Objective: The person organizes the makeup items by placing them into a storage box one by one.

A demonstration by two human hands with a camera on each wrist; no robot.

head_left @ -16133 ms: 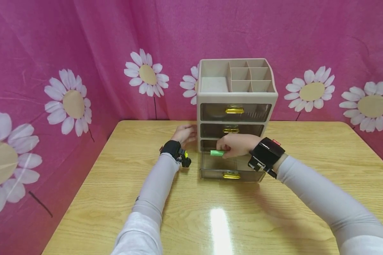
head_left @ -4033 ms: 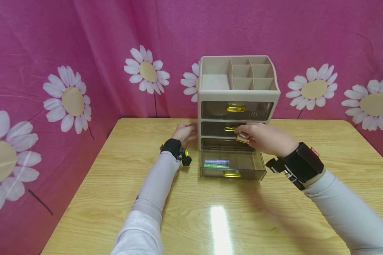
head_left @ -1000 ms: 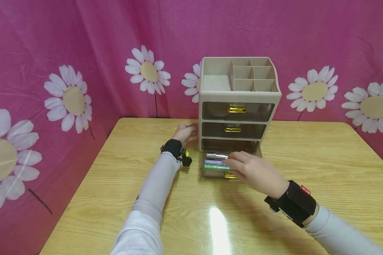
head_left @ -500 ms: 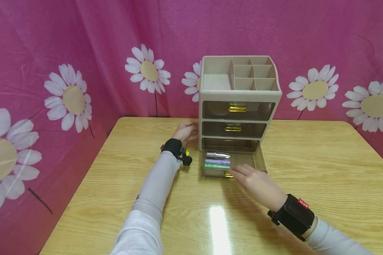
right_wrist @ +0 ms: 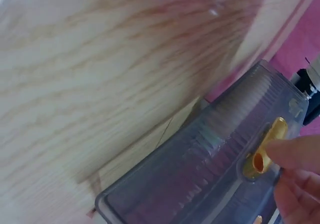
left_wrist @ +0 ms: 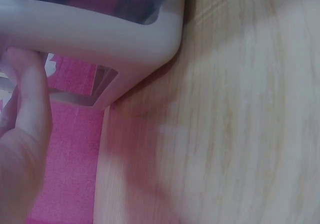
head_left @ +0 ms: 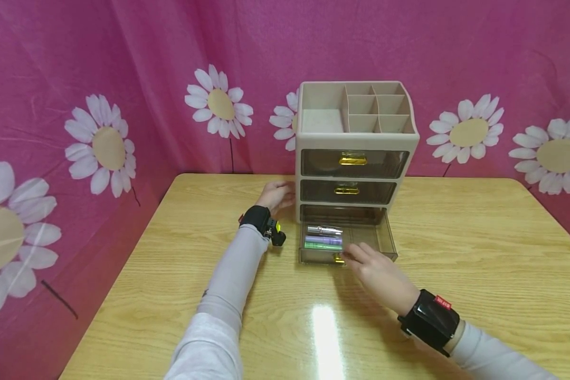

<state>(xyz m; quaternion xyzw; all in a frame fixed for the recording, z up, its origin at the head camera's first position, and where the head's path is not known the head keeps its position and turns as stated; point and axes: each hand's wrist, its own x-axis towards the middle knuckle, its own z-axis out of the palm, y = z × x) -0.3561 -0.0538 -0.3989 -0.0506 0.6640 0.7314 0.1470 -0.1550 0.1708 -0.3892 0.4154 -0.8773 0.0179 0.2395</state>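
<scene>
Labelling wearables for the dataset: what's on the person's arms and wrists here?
Both arms wear light grey long sleeves. The left wrist carries a black strap with a small black camera unit bearing a yellow spot. The right wrist carries a wider, glossy black band with a small red tag. Both hands are bare.

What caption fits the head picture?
Right hand at the open bottom drawer handle; left hand steadies the organizer.
</scene>
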